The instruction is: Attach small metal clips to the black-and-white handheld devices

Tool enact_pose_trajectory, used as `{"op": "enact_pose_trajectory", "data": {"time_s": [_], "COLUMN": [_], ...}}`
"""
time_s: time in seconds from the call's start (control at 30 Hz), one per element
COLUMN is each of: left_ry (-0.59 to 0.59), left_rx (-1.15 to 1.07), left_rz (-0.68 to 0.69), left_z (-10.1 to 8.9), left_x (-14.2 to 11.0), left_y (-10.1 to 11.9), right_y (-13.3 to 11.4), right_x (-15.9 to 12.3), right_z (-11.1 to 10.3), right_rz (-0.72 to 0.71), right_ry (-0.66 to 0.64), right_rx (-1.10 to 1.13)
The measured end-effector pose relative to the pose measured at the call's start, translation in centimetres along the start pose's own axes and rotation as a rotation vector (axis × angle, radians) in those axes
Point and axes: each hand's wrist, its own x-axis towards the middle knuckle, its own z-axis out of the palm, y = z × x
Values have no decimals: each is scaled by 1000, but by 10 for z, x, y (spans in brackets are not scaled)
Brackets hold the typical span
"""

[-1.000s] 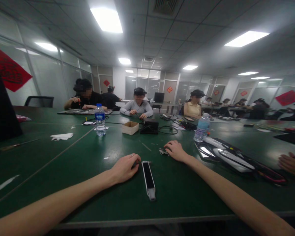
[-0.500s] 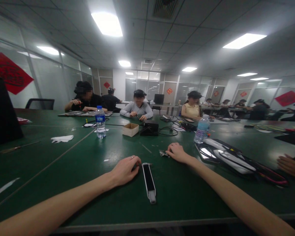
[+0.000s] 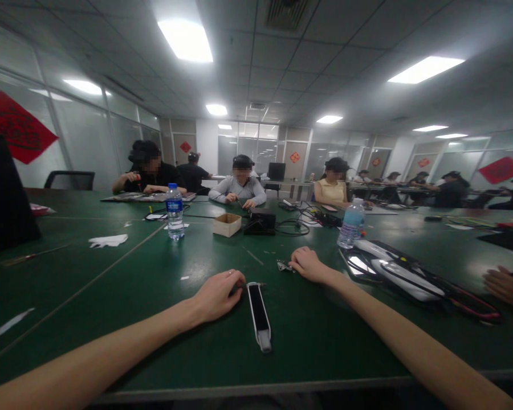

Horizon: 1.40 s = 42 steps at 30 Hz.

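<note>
My left hand (image 3: 220,292) rests on the green table with its fingers curled together. Its fingertips are beside the top end of a long, narrow device (image 3: 260,316) with a white rim, a dark inside and a grey tip towards me. Whatever those fingers may hold is hidden. Further off and to the right, my right hand (image 3: 308,264) has its fingers bent and drawn together at the edge of some small metal parts (image 3: 284,266). I cannot make out whether a tiny piece is between them.
Beyond my hands stand an open box (image 3: 227,225), a black block-shaped object (image 3: 260,222) and tangled cables. Two water bottles (image 3: 175,213) (image 3: 351,225) flank them. White handheld appliances (image 3: 406,279) lie right, near another person's hand (image 3: 507,286). A white glove (image 3: 108,241) lies left.
My right hand has drawn back slightly to the right, uncovering more of the small metal parts, and its fingers are more bent. My left hand and the long device stay put.
</note>
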Motion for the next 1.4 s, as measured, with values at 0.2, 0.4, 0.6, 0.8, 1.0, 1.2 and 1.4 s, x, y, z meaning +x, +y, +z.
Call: {"op": "enact_pose_trajectory", "data": {"time_s": [0.2,0.4,0.6,0.8,1.0,1.2,1.4], "left_ry": [14,16,17,23,47,25,13], "left_rx": [0,3,2,15,22,29,24], "left_rz": [23,24,24,35,50,17,14], "left_z": [1,1,2,2,4,2,2], "left_x": [0,1,0,-1,0,0,0], "left_y": [-2,-1,-2,-4,-4,-1,0], "right_y": [-6,-6,-10,-39,-83,-100,-100], "right_x": [-2,-1,-4,-11,-24,-30,-33], "right_z": [-3,-6,-13,-21,-26,-31,-36], "right_rz": [-65,-71,-144,-236,-348,-373,-363], "right_ry": [7,5,87,228,122,53,25], "right_rx": [-36,126,148,250,374,439,506]}}
